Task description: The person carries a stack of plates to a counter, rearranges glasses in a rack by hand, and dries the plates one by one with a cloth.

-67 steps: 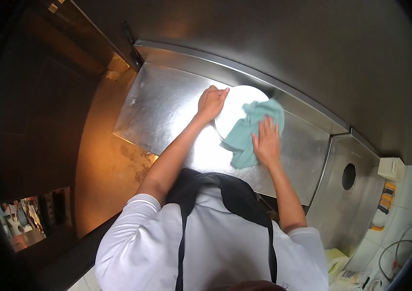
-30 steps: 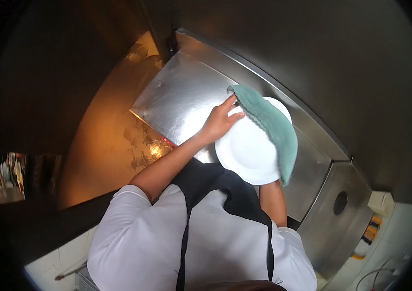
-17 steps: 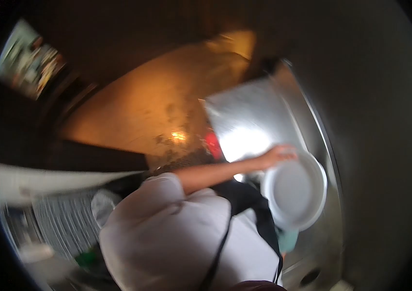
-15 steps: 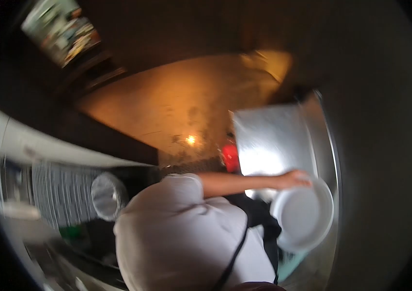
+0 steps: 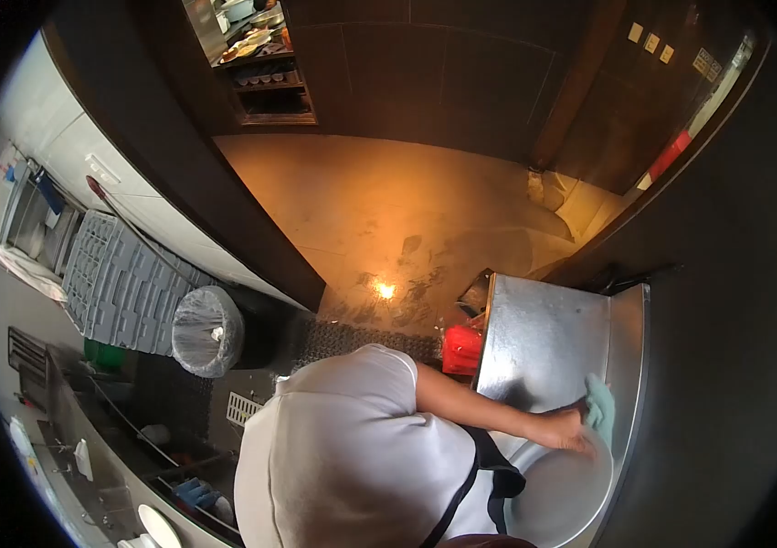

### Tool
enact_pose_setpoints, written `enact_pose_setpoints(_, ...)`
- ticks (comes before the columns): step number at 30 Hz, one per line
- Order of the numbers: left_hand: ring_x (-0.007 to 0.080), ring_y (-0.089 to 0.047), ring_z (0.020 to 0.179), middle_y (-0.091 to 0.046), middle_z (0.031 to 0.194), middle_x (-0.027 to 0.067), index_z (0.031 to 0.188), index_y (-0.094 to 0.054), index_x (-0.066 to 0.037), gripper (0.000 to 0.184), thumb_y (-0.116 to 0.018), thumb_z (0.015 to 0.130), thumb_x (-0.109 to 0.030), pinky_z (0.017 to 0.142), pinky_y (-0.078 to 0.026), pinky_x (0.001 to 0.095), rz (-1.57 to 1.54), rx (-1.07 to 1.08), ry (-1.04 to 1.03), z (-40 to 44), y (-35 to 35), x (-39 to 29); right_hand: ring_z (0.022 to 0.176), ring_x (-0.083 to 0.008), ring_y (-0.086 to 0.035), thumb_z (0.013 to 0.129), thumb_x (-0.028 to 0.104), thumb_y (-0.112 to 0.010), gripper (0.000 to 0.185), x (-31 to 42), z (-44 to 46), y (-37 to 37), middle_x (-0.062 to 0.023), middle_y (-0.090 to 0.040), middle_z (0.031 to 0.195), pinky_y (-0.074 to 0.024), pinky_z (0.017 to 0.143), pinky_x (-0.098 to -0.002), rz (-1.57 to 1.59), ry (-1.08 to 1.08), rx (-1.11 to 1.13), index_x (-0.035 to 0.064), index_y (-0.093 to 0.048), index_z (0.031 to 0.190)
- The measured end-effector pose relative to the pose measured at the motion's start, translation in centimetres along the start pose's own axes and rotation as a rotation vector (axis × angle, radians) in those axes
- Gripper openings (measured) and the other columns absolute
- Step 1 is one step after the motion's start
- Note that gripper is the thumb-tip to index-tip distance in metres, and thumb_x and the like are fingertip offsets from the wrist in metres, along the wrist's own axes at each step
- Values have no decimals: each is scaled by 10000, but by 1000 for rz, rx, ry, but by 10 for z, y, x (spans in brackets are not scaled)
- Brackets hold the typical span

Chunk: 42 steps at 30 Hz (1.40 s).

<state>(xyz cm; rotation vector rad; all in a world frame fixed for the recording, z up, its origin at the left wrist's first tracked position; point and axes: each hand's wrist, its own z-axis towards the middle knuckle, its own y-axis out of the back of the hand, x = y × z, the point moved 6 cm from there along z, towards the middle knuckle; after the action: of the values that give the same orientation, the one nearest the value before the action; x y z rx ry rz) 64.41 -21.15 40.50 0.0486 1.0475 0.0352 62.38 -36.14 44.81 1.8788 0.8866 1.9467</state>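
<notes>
White plate [image 5: 557, 498], greyish in the shade, sits low at the right edge of my view, over the near end of the steel bench [image 5: 544, 333]; whether it rests on the metal or is held clear of it, I cannot tell. My left hand [image 5: 564, 429] reaches across to its far rim, the fingers blurred against it, so I cannot tell whether they are clamped there or only laid over it. Just past them, by the upright back edge, a bunched piece of green cloth [image 5: 600, 408] shows. My right hand is out of view, its fingers too.

What has changed is my gaze: it has swung left, bringing in the lamp-lit floor [image 5: 388, 215], the lined bin [image 5: 208, 331] and the stacked grey racks [image 5: 123, 283]. The cloth, which peeked out from the plate's near side, now shows beyond the far rim. As I judge it, cloth and plate are being handled together, but with my body hiding part of the plate, I am working more by touch than sight.
</notes>
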Motion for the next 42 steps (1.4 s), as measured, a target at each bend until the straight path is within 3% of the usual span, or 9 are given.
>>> enact_pose_setpoints(5,359,-85,1559,-70,1670,254,1610,14,-6,1453,-832,656,-703,1259,-151,439,-71,-223,110,-3,29,10,1232,-333,-565,984,187,-520,465,-4,-18,-14,-171,-598,1344,-431,1062,-423,-78,21,82,8,-501,1413)
enact_pose_setpoints(7,335,-188,1546,-186,1664,218,1617,-109,-25,1381,-824,653,-709,1255,-192,446,-107,-134,112,-4,35,8,1228,-335,-566,981,187,-525,466,-7,-36,-11,-171,-600,1339,-432,1060,-423,-102,32,97,9,-503,1411)
enact_pose_setpoints(10,269,-596,1291,-656,1351,139,1255,-702,-63,525,-761,894,-440,1110,-454,403,-250,80,-36,-7,35,-1,1223,-337,-567,975,186,-532,468,-5,-76,-5,-172,-604,1332,-434,1056,-423,-132,32,101,11,-506,1408)
enact_pose_setpoints(15,124,-676,840,-741,898,54,968,-721,-28,210,-706,974,-237,798,-544,309,-335,125,377,-14,42,23,1215,-341,-570,966,185,-544,470,12,-116,-7,-173,-610,1321,-436,1049,-422,-139,35,110,13,-511,1403)
enact_pose_setpoints(19,100,-667,841,-738,923,40,1079,-713,-3,300,-745,950,-272,743,-558,274,-186,-95,389,8,77,39,1208,-344,-572,959,184,-554,473,27,-137,5,-174,-615,1312,-439,1043,-422,-135,57,31,15,-516,1399)
enact_pose_setpoints(27,157,-669,986,-715,1059,123,1251,-641,15,501,-733,948,-373,880,-528,312,-228,350,427,25,22,38,1194,-350,-575,945,182,-573,478,25,-76,-16,-176,-625,1293,-444,1032,-421,-223,253,-170,19,-524,1391)
enact_pose_setpoints(28,191,-624,1137,-675,1180,153,1485,-446,-18,770,-707,938,-492,1009,-472,337,-120,348,445,20,23,47,1192,-350,-576,943,182,-576,478,14,-72,-30,-176,-627,1291,-444,1030,-421,-231,241,-130,20,-525,1390)
enact_pose_setpoints(34,235,-584,1268,-604,1407,205,1602,-177,-28,1128,-538,843,-780,1081,-440,366,-489,460,552,8,27,78,1182,-355,-579,933,180,-590,482,19,-126,-47,-178,-634,1277,-448,1022,-421,-197,24,173,23,-531,1385)
enact_pose_setpoints(42,334,-565,1303,-444,1519,257,1613,-172,-119,823,-616,991,-424,1065,-505,477,-584,689,515,20,2,80,1168,-361,-583,918,178,-610,488,46,-83,-29,-180,-644,1259,-453,1011,-420,-267,318,-249,27,-539,1377)
